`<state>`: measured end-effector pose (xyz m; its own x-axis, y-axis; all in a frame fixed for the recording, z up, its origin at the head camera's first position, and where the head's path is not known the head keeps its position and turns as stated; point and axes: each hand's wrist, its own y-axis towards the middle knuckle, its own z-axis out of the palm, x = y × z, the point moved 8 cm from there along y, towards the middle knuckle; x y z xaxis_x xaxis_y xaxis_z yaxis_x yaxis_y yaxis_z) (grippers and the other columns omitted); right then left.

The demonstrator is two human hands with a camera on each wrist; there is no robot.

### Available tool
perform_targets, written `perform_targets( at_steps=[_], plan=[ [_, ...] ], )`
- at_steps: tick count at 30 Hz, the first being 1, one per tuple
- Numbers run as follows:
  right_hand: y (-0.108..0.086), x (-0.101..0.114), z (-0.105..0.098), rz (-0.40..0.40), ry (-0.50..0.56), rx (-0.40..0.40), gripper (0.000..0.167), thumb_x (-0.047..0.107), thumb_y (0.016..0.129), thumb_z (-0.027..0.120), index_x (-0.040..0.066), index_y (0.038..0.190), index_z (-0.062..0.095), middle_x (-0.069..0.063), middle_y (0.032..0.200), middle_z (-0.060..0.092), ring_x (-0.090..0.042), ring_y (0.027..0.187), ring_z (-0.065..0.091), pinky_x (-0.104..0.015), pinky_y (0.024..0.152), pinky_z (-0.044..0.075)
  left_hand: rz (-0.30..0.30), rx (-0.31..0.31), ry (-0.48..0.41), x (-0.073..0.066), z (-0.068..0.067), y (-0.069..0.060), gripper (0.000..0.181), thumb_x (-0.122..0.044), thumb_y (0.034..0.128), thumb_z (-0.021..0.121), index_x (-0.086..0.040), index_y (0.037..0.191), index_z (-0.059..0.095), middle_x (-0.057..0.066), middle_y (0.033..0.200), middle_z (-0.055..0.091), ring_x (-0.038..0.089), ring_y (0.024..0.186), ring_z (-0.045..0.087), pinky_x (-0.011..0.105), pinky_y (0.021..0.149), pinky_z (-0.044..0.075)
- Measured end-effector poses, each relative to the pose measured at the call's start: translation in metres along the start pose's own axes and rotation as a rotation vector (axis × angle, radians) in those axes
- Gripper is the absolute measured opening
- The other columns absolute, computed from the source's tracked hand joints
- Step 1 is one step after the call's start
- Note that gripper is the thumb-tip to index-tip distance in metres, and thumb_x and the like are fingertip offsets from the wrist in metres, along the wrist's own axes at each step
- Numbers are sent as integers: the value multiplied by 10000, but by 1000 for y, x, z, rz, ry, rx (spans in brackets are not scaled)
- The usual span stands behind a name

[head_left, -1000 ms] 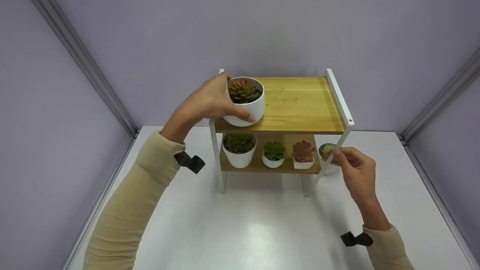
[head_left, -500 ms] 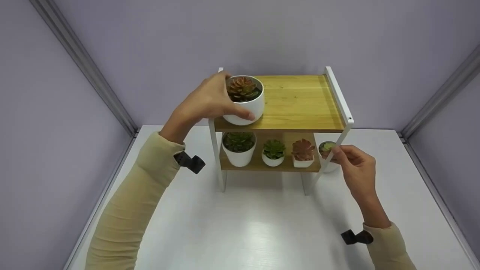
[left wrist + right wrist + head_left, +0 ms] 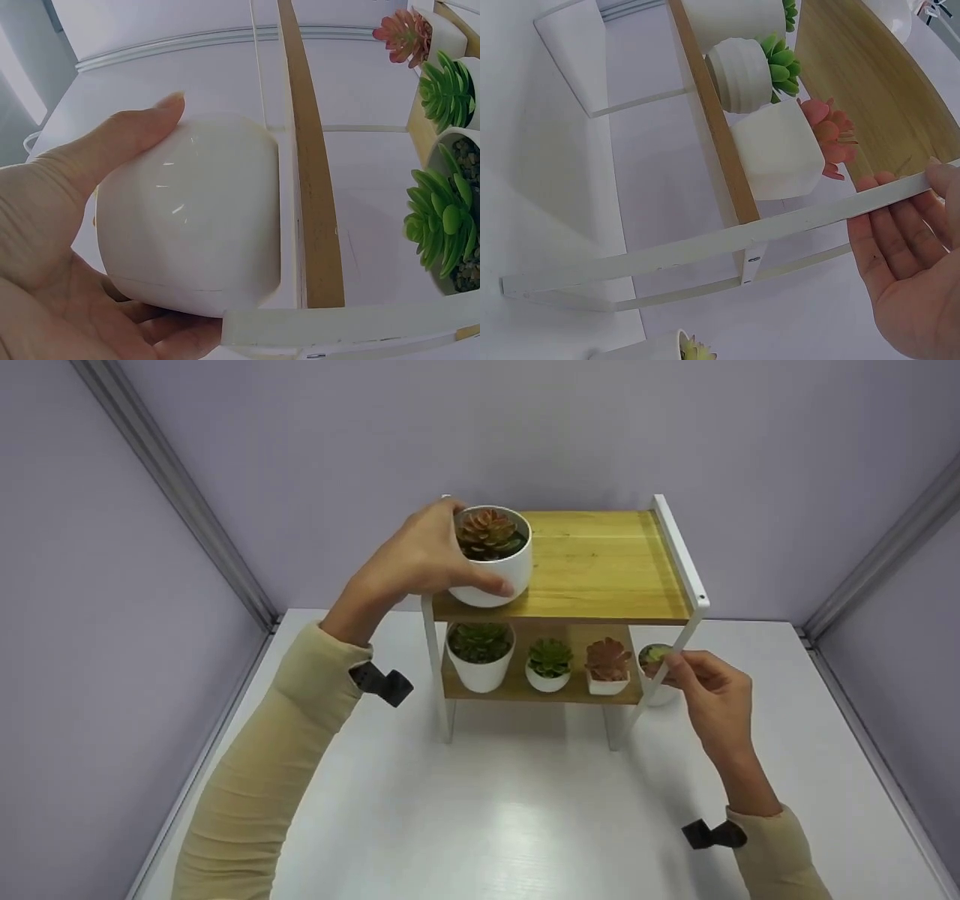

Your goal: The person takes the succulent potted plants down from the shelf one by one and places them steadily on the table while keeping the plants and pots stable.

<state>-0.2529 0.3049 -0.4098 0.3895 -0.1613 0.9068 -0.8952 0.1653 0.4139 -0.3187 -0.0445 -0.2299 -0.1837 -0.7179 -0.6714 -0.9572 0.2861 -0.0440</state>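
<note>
My left hand (image 3: 424, 556) grips a round white pot (image 3: 195, 225) with a reddish-brown succulent (image 3: 489, 534), thumb on the near side. The pot is at the left end of the wooden top shelf (image 3: 607, 562); whether its base touches the boards cannot be told. At the right side, my right hand (image 3: 716, 697) pinches the white side frame (image 3: 802, 221) of the two-tier stand between thumb and fingers. In the right wrist view, its fingertips (image 3: 885, 178) show behind the bar. Behind this frame, a pale green succulent in a white pot (image 3: 660, 695) is partly hidden.
On the lower shelf (image 3: 517, 690) stand a tall white pot (image 3: 480, 675) with a green succulent, a small round pot (image 3: 547, 682) with another, and a square pot (image 3: 607, 687) with a red one. The stand is on a white table (image 3: 420, 825), with grey walls around.
Relative to the top shelf, the white pot in my left hand has shifted very slightly up or back. My right hand keeps its hold on the frame.
</note>
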Motion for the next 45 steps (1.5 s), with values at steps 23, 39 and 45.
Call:
perform_targets(
  at_steps=[23,39,45],
  plan=[
    [-3,0,-3,23,-37,-15,189,91,1028,674,-71,1071,761,19,903,823,-107,880,795,-231,835,631,50,31,-69,-3,1,-16,1135,-390,696,992,-77,1583,357,61,1394,621,204,1266,603,399,1124,499],
    [-4,-1,-2,26,3,-20,176,78,1025,673,-71,1052,762,-23,880,821,-134,861,798,-245,838,634,79,52,-135,-4,8,-34,1156,-368,686,1002,-107,1600,343,38,1393,629,193,1264,612,417,1096,522],
    [-4,-1,-2,16,-4,-16,174,70,1027,667,-76,1042,759,-20,881,819,-135,863,797,-253,829,637,89,54,-138,-4,12,-38,1128,-373,686,1001,-113,1580,363,33,1382,625,191,1260,605,418,1093,521]
  ],
)
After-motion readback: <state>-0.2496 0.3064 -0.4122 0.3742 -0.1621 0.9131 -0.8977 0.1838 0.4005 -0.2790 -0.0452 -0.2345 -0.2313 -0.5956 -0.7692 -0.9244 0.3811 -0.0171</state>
